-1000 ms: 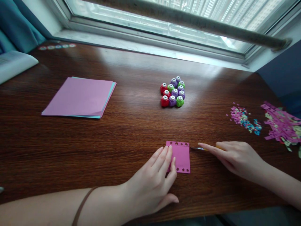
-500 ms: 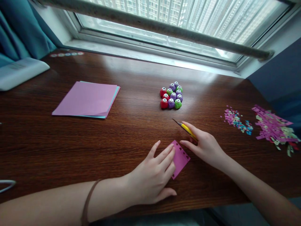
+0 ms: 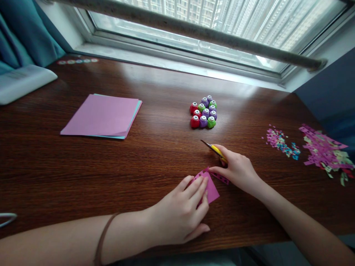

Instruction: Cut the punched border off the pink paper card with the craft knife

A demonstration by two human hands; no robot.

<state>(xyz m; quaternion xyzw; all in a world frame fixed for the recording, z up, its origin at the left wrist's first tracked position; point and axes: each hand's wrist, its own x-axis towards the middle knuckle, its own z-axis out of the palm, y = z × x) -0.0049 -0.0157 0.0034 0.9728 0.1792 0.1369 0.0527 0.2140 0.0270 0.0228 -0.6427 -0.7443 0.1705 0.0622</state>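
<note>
My left hand (image 3: 185, 207) lies over a small pink paper square (image 3: 212, 191), its fingertips flat on the sheet. Punched shapes line the square's upper left edge, partly hidden by the fingers. In my right hand (image 3: 237, 168) is a yellow craft knife (image 3: 217, 150), its thin dark blade pointing up and left, clear of the paper. The right thumb reaches the square's top corner. Just below that thumb, a narrow pink strip (image 3: 222, 178) with punched holes lies along the square's right side, apart from it at its lower end.
Several red, purple and green paper punches (image 3: 203, 112) stand beyond my hands. A stack of pink and blue paper (image 3: 101, 116) lies to the left. At right are loose confetti (image 3: 280, 142) and a heap of paper scraps (image 3: 324, 147). A window bar (image 3: 194, 31) crosses behind the table.
The punched strip on the square's right edge has come away from it. My left fingers have curled slightly closer together, and my right hand with the knife has shifted a little left.
</note>
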